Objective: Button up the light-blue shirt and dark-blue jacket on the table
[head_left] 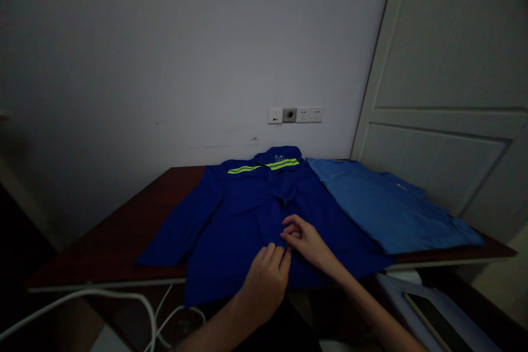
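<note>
A dark blue work jacket [243, 214] with yellow-green reflective strips across the chest lies spread front up, its collar toward the wall and its lower edge hanging over the table's front. My left hand [267, 278] is closed on the jacket's front opening near the hem, fingers bunched together. Just above and to the right, my right hand [307, 242] has curled fingers pinching at the same front edge. The fingertips of both hands nearly meet, and any button or zip between them is too dark to make out.
A folded light blue garment [383, 209] lies at the right of the dark red table [136, 220]. Below the front edge are white cables [144, 302] at left and a phone-like dark slab [437, 322] at right. Wall sockets [309, 115] sit behind, beside a pale door [441, 82].
</note>
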A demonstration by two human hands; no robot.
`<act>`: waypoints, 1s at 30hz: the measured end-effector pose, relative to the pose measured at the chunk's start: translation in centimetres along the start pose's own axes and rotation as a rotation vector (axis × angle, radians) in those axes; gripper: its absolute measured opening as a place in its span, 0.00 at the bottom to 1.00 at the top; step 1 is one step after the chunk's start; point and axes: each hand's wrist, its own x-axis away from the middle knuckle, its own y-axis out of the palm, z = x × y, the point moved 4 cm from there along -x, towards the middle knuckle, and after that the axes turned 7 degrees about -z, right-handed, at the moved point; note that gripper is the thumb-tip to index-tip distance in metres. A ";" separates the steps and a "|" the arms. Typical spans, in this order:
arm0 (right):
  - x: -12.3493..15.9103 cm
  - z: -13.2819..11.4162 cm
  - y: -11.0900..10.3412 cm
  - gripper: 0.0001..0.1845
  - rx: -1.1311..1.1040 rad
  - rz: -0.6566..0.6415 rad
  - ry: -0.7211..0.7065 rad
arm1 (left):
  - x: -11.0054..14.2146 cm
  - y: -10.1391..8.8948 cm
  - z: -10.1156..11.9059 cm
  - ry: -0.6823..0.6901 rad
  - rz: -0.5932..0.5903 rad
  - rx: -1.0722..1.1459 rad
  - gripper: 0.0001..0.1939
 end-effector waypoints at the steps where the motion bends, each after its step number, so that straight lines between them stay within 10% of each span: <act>1: -0.2 0.2 0.1 0.15 -0.008 0.012 -0.010 | 0.0 -0.3 0.0 0.001 0.017 0.057 0.17; 9: -0.4 0.2 0.1 0.14 -0.111 0.011 -0.043 | -2.5 -2.7 -6.1 -0.183 0.240 0.505 0.12; 18: -0.5 -0.7 0.1 0.11 -0.037 0.022 -0.088 | -5.9 -0.3 -8.5 -0.119 0.005 0.527 0.12; 30: -0.9 -1.7 -2.6 0.06 0.449 0.113 -0.112 | -7.4 -1.0 -11.9 -0.263 0.099 0.828 0.03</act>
